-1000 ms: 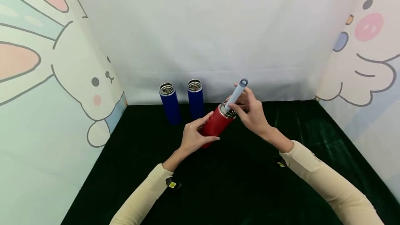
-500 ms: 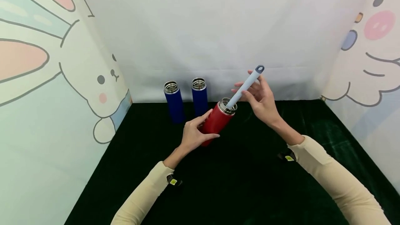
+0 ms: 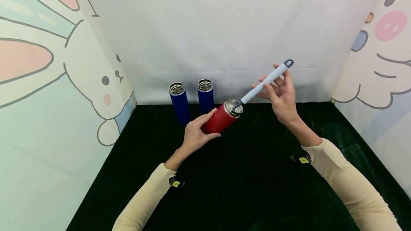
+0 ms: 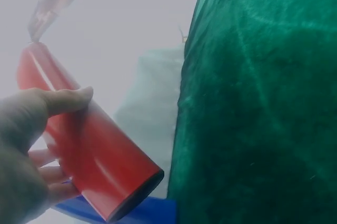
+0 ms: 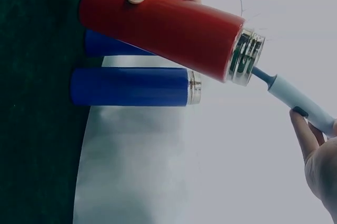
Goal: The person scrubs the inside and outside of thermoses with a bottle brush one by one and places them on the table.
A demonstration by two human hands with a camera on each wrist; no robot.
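Counted: three bottles, one rod and two hands. The red bottle is held tilted above the desk, its mouth toward the right; the rod slants out of that mouth, lower end hidden inside. The near blue bottle and the far blue bottle stand upright behind and left of the red bottle.

Compared with the frame half a second ago, the rod sits further out: its handle clears the mouth and the dark shaft shows. The red bottle leans more.

The left grip is closed round the red bottle, thumb on the near side. The right grip, right of the red bottle and higher, pinches the rod's handle, wrist bent upward.
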